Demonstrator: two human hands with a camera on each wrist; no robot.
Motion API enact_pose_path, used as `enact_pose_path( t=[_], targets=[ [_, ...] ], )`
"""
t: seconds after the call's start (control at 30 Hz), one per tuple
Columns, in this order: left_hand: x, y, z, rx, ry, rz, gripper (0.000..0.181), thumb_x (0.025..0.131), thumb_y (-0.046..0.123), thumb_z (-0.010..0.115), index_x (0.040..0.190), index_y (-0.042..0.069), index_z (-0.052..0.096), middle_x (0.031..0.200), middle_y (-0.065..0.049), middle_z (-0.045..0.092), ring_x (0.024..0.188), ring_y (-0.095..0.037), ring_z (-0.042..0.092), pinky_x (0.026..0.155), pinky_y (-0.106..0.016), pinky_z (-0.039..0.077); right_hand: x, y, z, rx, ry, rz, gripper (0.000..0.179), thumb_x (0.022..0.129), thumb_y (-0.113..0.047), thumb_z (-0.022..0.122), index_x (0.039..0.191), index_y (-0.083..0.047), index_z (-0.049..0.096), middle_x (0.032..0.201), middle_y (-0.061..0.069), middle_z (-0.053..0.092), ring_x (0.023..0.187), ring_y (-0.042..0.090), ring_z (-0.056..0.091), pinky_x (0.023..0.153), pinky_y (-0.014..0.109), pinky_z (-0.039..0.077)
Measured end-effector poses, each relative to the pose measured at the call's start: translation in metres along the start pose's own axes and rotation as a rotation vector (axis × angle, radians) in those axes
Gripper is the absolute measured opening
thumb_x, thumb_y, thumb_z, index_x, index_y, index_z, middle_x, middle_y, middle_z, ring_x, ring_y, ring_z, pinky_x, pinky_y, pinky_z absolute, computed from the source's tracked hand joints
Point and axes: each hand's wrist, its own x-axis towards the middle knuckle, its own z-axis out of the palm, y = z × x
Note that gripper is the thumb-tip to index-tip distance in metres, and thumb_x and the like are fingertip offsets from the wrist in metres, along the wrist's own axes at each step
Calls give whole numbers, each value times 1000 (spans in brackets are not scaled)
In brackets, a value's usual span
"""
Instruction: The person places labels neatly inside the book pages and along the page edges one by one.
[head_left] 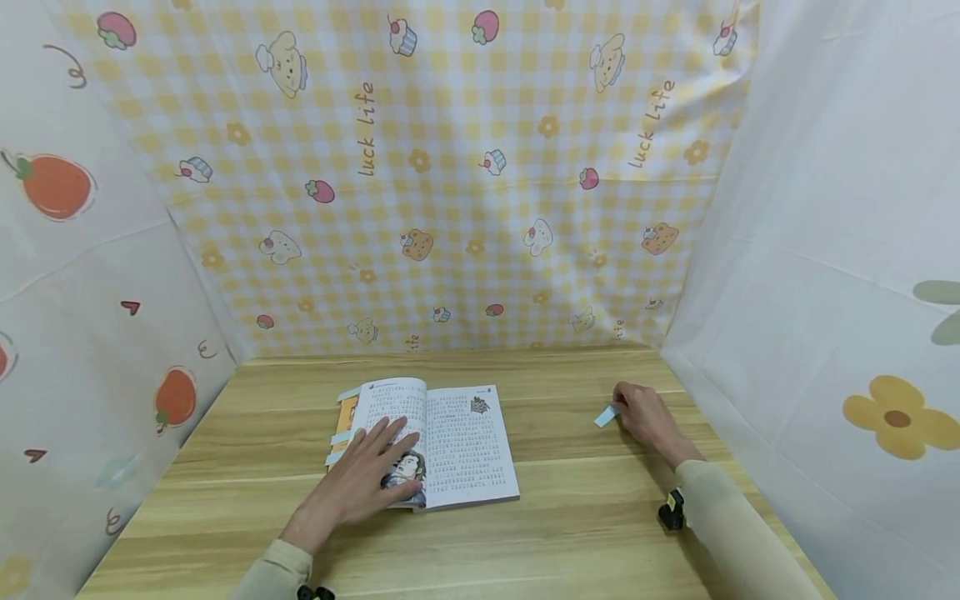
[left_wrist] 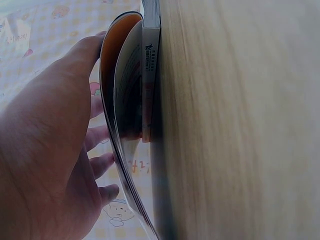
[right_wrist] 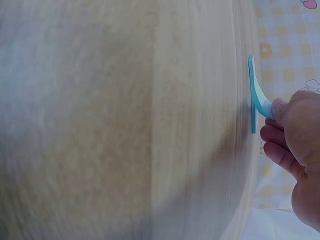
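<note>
An open book point(head_left: 471, 450) lies on the table, with printed text on both pages and a drawn figure low on the left one. My left hand point(head_left: 363, 475) rests spread over the left page; in the left wrist view its straight fingers lie along the bowed pages point(left_wrist: 120, 135). To the right of the book, my right hand point(head_left: 648, 417) is at a small light-blue sticky note pad point(head_left: 606, 415). The right wrist view has thumb and finger pinching the top sticky note point(right_wrist: 262, 104), which curls up while its far end stays on the pad.
Several light-blue tabs point(head_left: 340, 437) stick out from the book's left edge. The wooden table point(head_left: 555, 533) stretches around both things. A checked, patterned cloth point(head_left: 450, 208) hangs at the back, with white cloths on both sides.
</note>
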Motion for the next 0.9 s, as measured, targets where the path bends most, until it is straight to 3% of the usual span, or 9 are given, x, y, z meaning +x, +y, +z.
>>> enact_pose_path(
  t=[0.27,0.37,0.6,0.9],
  targets=[
    [1,-1,0,-2,-12,-1,82,109,68,63,172,17,50,186,-16,35,173,-50,29,138,-77,26,0,-1,0,-8,52,-34,12,98,2,83,96,-1,72,96,14,73,85,28,70,70,45,63],
    [1,-1,0,-3,-13,-1,82,109,68,62,172,17,50,186,-16,35,173,-50,28,138,-77,26,1,-2,-1,12,46,-11,12,99,-2,84,93,-1,73,94,14,74,84,28,70,71,46,63],
    [0,0,1,-4,-6,-1,81,109,67,63,172,17,50,186,-16,35,173,-49,29,138,-77,26,3,-3,-2,135,-20,106,16,106,-10,78,91,-5,77,86,7,79,77,19,73,69,36,61],
    [-1,0,1,-10,-5,-5,82,109,68,63,172,17,50,186,-16,35,174,-49,28,138,-77,25,1,0,1,189,-97,93,10,105,-10,79,97,-5,79,93,9,82,84,23,79,76,45,69]
  ],
)
